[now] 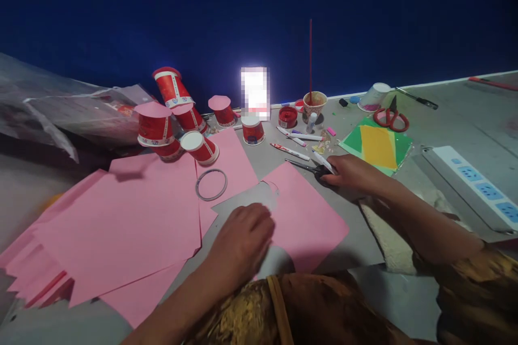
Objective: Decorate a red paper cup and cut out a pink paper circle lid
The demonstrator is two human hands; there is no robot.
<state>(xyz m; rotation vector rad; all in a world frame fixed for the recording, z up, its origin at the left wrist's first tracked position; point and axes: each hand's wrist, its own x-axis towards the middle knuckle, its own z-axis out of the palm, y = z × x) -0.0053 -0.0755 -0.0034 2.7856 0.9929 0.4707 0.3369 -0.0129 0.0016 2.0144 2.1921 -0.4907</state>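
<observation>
My right hand [348,177] is closed on a white marker [322,161] that sticks out between thumb and fingers. Right at its fingertips lie black-handled scissors [307,166], blades pointing left; whether the hand also grips them I cannot tell. My left hand [247,234] rests with curled fingers on the left edge of a pink paper sheet [309,215]; the fingertips are partly hidden. A thin curved line shows near this sheet's upper corner. Left of it, a grey ring [211,184] lies on other pink paper [149,199].
Red paper cups [200,148] stand at the back left, some topped with pink paper. Further right are a red paint jar [287,117], a cup with a stick [314,107], several markers [290,151], red-handled scissors [390,118], green and yellow sheets [378,147] and a power strip [477,183].
</observation>
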